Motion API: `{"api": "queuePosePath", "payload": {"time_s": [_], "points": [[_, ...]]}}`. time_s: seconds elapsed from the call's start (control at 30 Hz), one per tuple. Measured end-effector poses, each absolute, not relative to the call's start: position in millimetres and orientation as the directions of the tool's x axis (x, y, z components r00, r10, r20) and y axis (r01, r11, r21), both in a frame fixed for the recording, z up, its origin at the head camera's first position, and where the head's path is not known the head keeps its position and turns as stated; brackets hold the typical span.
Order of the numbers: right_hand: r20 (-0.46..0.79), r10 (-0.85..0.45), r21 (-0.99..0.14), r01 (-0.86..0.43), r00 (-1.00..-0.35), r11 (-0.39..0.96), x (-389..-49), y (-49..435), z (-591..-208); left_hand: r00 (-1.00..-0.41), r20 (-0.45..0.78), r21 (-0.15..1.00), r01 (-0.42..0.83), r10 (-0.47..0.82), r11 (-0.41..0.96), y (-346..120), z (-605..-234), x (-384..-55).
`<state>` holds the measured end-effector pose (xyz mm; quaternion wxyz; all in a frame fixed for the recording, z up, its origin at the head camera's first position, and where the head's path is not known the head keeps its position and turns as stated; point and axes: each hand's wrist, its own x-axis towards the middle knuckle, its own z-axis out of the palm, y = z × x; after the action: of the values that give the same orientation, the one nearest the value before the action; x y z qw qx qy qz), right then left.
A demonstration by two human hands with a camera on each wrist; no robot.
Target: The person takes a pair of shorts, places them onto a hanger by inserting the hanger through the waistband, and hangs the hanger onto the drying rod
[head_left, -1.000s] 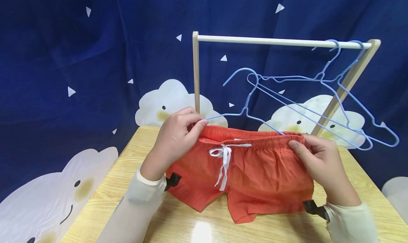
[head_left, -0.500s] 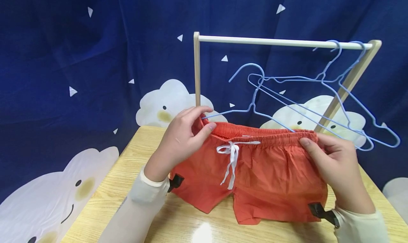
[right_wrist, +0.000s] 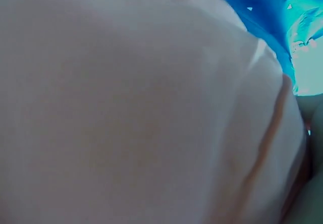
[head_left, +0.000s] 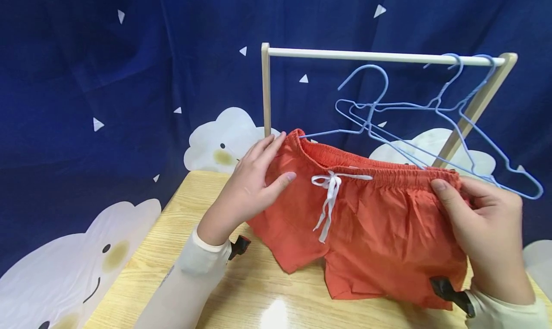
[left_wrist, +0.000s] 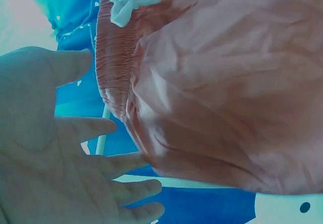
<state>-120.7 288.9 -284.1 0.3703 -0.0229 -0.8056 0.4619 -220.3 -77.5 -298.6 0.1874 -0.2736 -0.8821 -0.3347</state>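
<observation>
Orange-red shorts (head_left: 388, 223) with a white drawstring bow (head_left: 331, 185) hang in front of me, a blue wire hanger (head_left: 368, 113) set inside their waistband. My right hand (head_left: 491, 223) pinches the waistband's right end, thumb in front; the hanger's right end is hidden there. At the left end of the waistband, my left hand (head_left: 254, 185) has its fingers spread, thumb apart. The left wrist view shows that palm (left_wrist: 35, 128) facing the shorts with straight fingers, gripping nothing. Pale, blurred fabric (right_wrist: 126, 108) fills most of the right wrist view.
Behind the shorts stands a clothes rack with a white rail (head_left: 345, 54) and wooden posts (head_left: 265, 89). Two blue hangers (head_left: 470, 108) hang at its right end. Below is a wooden table (head_left: 172, 223), with a dark blue curtain (head_left: 129, 55) behind.
The shorts and hanger have moved right and up with my right hand. My left hand has let go of the waistband's left end, and its fingers have straightened.
</observation>
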Motion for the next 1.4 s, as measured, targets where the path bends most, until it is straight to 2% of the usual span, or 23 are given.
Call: {"api": "queuePosePath", "payload": {"time_s": [0.23,0.43,0.6,0.83,1.1,1.4], "points": [[0.605,0.448,-0.738,-0.253,-0.658,0.625,-120,281,-283,-0.835,0.375,0.493,0.548,0.403,0.676,-76,-303,-223],[0.700,0.415,-0.649,-0.274,-0.582,0.710,-123,273,-289,-0.868,0.243,0.436,0.496,0.432,0.751,-75,-307,-226],[0.749,0.384,-0.597,-0.297,-0.540,0.745,-128,266,-284,-0.866,0.084,0.376,0.486,0.493,0.789,-72,-309,-226],[0.749,0.344,-0.575,-0.297,-0.566,0.763,-152,247,-262,-0.825,-0.101,0.336,0.498,0.556,0.799,-74,-310,-223],[0.733,0.358,-0.609,-0.323,-0.579,0.724,-192,232,-253,-0.808,-0.131,0.341,0.508,0.575,0.791,-80,-309,-222],[0.752,0.306,-0.572,-0.347,-0.585,0.743,-223,215,-274,-0.817,-0.150,0.340,0.486,0.556,0.805,-84,-309,-222]]}}
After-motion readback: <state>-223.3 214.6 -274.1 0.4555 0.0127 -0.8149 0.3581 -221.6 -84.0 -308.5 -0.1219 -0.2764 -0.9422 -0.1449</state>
